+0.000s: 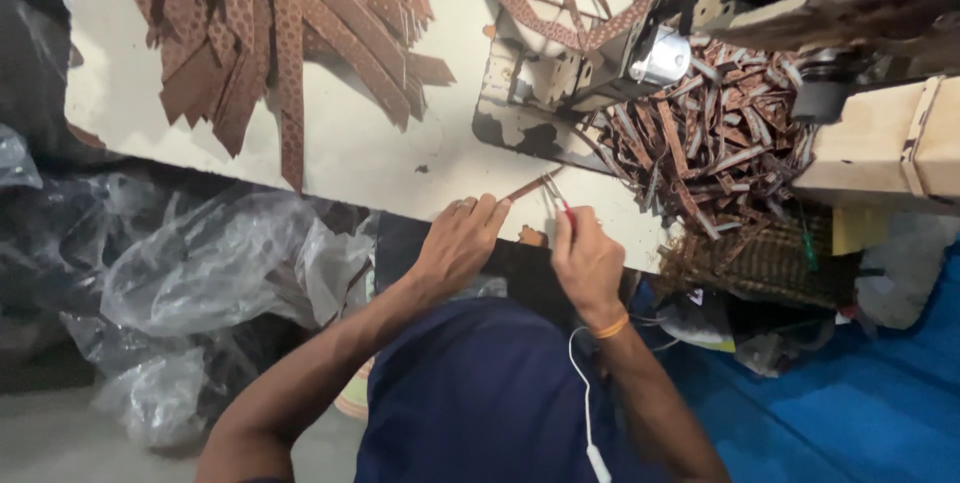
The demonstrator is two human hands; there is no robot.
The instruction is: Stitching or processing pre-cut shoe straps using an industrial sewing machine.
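The left hand [455,243] pinches the near end of a thin brown strip [527,186], fingers closed on it at the tabletop [350,148] edge. Just beside it, the right hand [585,258] is clamped round a small pair of snips [556,193] with a red handle, the blades touching the strip's far end. Beyond the right hand and off to its outer side lies a heap of short cut pieces [715,138], with a sewing machine [600,53] base behind them. Well beyond the left hand, long dotted brown strips [280,33] fan out. Crumpled clear plastic bags [210,263] sit below the left forearm
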